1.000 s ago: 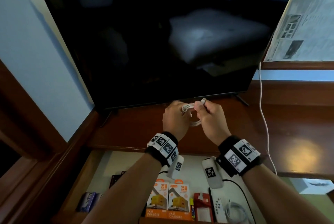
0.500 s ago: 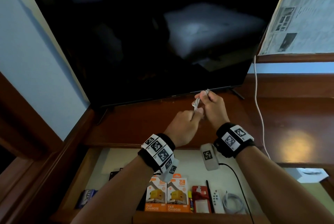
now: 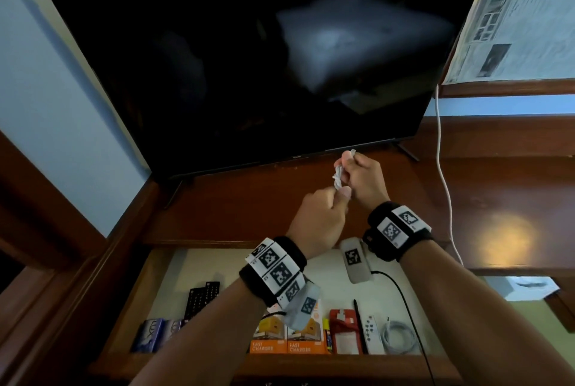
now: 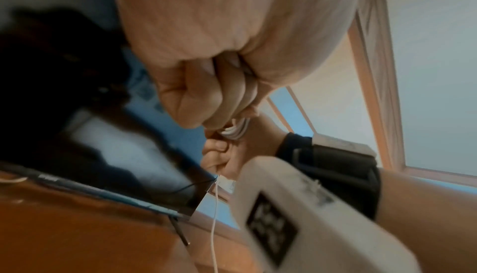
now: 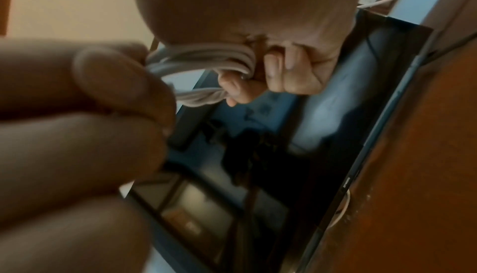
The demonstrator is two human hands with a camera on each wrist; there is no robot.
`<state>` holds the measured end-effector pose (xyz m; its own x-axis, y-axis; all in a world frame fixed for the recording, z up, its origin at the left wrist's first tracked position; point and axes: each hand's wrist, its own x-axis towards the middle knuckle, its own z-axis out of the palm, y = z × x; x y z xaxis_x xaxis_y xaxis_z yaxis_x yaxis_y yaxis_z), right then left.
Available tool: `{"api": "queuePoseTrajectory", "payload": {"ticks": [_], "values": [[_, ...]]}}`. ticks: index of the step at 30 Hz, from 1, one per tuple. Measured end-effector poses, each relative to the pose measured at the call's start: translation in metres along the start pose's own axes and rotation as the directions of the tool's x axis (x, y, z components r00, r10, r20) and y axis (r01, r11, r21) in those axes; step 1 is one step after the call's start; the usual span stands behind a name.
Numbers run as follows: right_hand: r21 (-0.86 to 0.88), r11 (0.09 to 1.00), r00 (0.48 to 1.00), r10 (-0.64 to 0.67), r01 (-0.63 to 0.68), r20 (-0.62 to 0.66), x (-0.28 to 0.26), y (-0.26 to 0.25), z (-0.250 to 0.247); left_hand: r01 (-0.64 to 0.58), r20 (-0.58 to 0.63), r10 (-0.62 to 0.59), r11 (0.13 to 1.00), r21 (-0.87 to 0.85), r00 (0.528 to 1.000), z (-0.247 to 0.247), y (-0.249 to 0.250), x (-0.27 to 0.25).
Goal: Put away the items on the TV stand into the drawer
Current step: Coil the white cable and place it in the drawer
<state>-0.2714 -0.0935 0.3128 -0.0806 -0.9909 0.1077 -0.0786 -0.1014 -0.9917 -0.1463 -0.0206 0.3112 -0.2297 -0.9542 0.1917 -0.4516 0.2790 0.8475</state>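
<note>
Both hands hold a coiled white cable (image 3: pixel 338 174) in the air above the wooden TV stand (image 3: pixel 236 208), just in front of the television. My right hand (image 3: pixel 362 180) grips the top of the bundle, its plug end sticking up past the fingers. My left hand (image 3: pixel 323 217) pinches the lower end of the coil. The right wrist view shows the cable (image 5: pixel 201 61) as a tight bundle of several loops running between the two fists. It shows as a small white bunch (image 4: pixel 236 130) in the left wrist view. Below my arms lies the open drawer (image 3: pixel 161 279).
The drawer holds two orange charger boxes (image 3: pixel 289 339), a red packet (image 3: pixel 343 334), a white remote (image 3: pixel 371 334), another coiled white cable (image 3: pixel 399 337), black remotes (image 3: pixel 200 300) and blue packs (image 3: pixel 155 334). A large television (image 3: pixel 249 58) stands behind. A white cord (image 3: pixel 443 174) hangs across the stand's right side.
The loose loops have been pulled into a tight, upright bundle. My right hand has risen toward the television, and my left hand has dropped below it to the coil's lower end.
</note>
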Motion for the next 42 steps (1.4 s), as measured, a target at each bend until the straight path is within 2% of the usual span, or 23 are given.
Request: {"api": "queuePoseTrajectory", "payload": {"ticks": [3,8,10,13,15,17,20,23,25,27,30,31,33,36,39,42], "values": [[0.002,1.0,1.0,0.001,-0.001,-0.013,0.002,0.003,-0.006,-0.027,0.029,0.027,1.0,0.002,0.999,-0.002,-0.009,0.001],[-0.076,0.996,0.999,0.036,-0.035,0.01,0.0,0.013,-0.017,0.009,-0.005,-0.009,1.0,-0.026,1.0,0.02,-0.014,-0.002],[-0.093,0.995,0.999,0.043,-0.041,0.022,-0.003,0.016,-0.024,-0.019,0.035,0.018,1.0,0.01,0.999,0.025,-0.021,-0.003],[-0.157,0.987,0.986,0.015,0.012,0.167,-0.01,0.022,-0.048,-0.071,0.159,0.042,0.981,0.181,0.986,0.018,-0.047,0.0],[-0.203,0.979,0.947,0.032,0.036,0.32,-0.018,0.023,-0.065,-0.099,0.232,0.021,0.938,0.332,0.973,0.014,-0.066,0.002],[-0.301,0.95,0.891,0.068,0.079,0.449,-0.026,0.026,-0.08,-0.135,0.266,-0.004,0.854,0.503,0.964,0.018,-0.082,0.003],[-0.52,0.834,0.83,0.151,0.183,0.536,-0.037,0.039,-0.096,-0.194,0.265,0.008,0.7,0.687,0.964,0.036,-0.099,0.004],[-0.7,0.652,0.801,0.235,0.291,0.551,-0.049,0.058,-0.107,-0.227,0.319,-0.034,0.63,0.742,0.947,0.069,-0.111,0.004],[-0.813,0.496,0.798,0.331,0.307,0.503,-0.055,0.074,-0.113,-0.26,0.369,-0.063,0.601,0.756,0.927,0.094,-0.117,0.003],[-0.884,0.378,0.798,0.423,0.275,0.429,-0.06,0.098,-0.12,-0.302,0.422,-0.078,0.583,0.755,0.903,0.12,-0.121,0.003],[-0.933,0.233,0.773,0.522,0.275,0.359,-0.067,0.142,-0.131,-0.328,0.49,-0.103,0.622,0.711,0.866,0.15,-0.131,0.009],[-0.94,0.189,0.764,0.547,0.284,0.341,-0.069,0.156,-0.134,-0.324,0.492,-0.098,0.64,0.697,0.865,0.156,-0.136,0.013],[-0.955,0.127,0.758,0.585,0.267,0.29,-0.071,0.183,-0.143,-0.261,0.426,-0.091,0.671,0.694,0.9,0.162,-0.144,0.024],[-0.97,0.1,0.756,0.61,0.221,0.235,-0.073,0.215,-0.155,-0.031,0.222,-0.192,0.686,0.727,0.956,0.162,-0.163,0.049],[-0.961,0.125,0.716,0.645,0.245,0.267,-0.073,0.239,-0.162,0.124,0.11,-0.327,0.617,0.777,0.939,0.159,-0.195,0.067],[-0.94,0.128,0.649,0.693,0.315,0.312,-0.072,0.251,-0.164,0.133,0.086,-0.34,0.572,0.81,0.937,0.163,-0.214,0.066]]}}
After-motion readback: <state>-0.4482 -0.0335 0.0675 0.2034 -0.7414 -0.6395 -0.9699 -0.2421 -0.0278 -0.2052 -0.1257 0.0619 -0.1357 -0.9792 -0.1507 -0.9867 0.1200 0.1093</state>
